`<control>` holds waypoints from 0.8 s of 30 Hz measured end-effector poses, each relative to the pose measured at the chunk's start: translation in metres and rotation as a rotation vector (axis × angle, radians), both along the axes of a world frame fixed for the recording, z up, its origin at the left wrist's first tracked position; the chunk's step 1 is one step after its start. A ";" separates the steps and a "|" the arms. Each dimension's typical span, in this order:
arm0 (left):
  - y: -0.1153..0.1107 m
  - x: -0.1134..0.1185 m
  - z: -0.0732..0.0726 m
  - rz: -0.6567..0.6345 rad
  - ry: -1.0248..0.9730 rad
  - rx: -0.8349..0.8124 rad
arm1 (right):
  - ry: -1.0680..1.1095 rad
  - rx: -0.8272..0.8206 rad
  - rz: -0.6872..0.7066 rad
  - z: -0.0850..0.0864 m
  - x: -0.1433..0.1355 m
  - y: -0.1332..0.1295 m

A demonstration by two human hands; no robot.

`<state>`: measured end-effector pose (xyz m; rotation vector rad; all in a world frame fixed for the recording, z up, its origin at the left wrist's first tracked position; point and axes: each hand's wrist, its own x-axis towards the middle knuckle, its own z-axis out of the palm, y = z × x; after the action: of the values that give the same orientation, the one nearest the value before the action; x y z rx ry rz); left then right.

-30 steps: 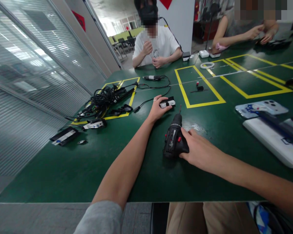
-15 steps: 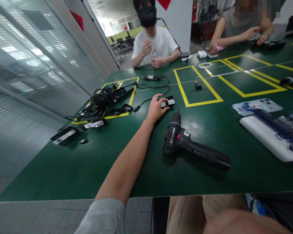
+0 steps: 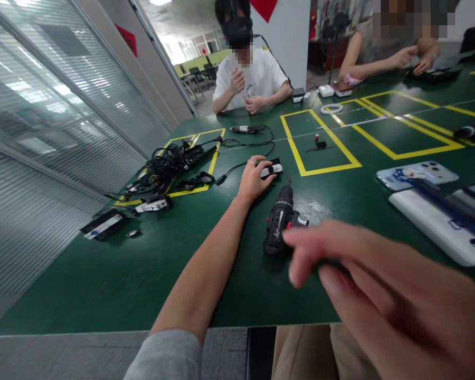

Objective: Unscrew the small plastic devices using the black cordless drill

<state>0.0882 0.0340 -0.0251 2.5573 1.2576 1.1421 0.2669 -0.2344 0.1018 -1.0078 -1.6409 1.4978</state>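
My left hand [image 3: 254, 182] reaches out over the green table [image 3: 134, 285], its thumb and fingers closed round the near end of a small black-and-white device [image 3: 275, 168]. Just this side of it lies a black cordless drill [image 3: 279, 219] on its side, its bit pointing away from me. Large and close to the camera, my right hand [image 3: 396, 301] hovers over the drill's handle and hides most of it. The fingers there are bent, with a gap between thumb and forefinger and nothing visible between them.
A heap of black cables [image 3: 170, 163] lies at the left, near a black-and-white box [image 3: 105, 224]. At the right are a phone [image 3: 415, 173] and a white case [image 3: 435, 227]. Yellow tape [image 3: 332, 170] marks rectangles. Two people sit across the table.
My right hand has risen from below the table edge, up and over the drill's handle. My left hand keeps its place on the small device.
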 end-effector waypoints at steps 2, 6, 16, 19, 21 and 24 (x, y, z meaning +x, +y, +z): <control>-0.005 0.002 0.005 -0.013 -0.026 0.042 | -0.041 0.174 -0.216 -0.001 0.001 0.040; -0.016 0.008 0.015 -0.029 -0.013 0.133 | -0.227 0.467 -0.567 -0.037 0.000 0.145; -0.014 0.011 0.013 -0.144 0.110 0.114 | 0.246 0.074 -0.470 -0.090 -0.018 0.208; -0.014 0.012 0.014 -0.115 0.133 0.087 | 0.250 0.062 -0.554 -0.094 -0.019 0.202; -0.015 0.011 0.015 -0.096 0.145 0.078 | 0.250 0.067 -0.614 -0.096 -0.017 0.201; -0.015 0.008 0.015 -0.089 0.159 0.068 | 0.113 0.187 -0.680 -0.099 -0.009 0.201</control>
<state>0.0962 0.0189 -0.0098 2.7718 1.1393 0.9997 0.2577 -0.0339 0.0031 -1.1904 -1.1587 0.9083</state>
